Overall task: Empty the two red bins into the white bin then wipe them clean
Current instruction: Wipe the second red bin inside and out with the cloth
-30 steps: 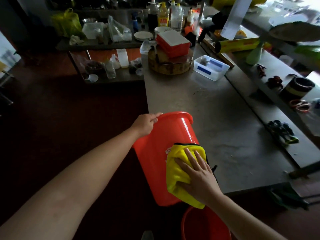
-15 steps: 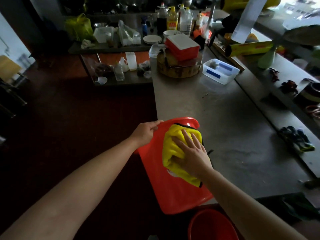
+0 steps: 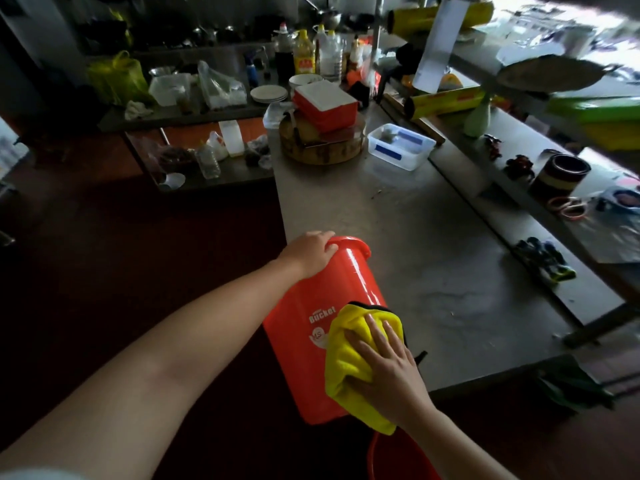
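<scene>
**Wiping of red bin in progress: cloth now low on the side wall**

Change noted: half a second ago my right grip (image 3: 388, 368) and the yellow cloth (image 3: 346, 362) were high on the red bin (image 3: 332, 282), close under its rim. Both now sit lower, toward the base end nearest me. The white "Bucket" lettering, which the cloth covered before, is exposed just left of it. My left grip (image 3: 311, 251) has kept its place at the rim.

Grip state: the left grip is clamped on the rim, fingers curled over its edge. The right grip lies flat, fingers straight and spread, pressing the cloth against the outer wall.

Position: the bin is tilted, rim end away from me at the near left corner of the desk (image 3: 433, 271), base end out past the desk's edge. Whether it touches the desk, I cannot tell.

Count: red bins, two, the one in hand and a second red bin (image 3: 398, 459) partly in view at the bottom edge, below my right forearm. Cloths, one. Grips, two, both engaged.
</scene>
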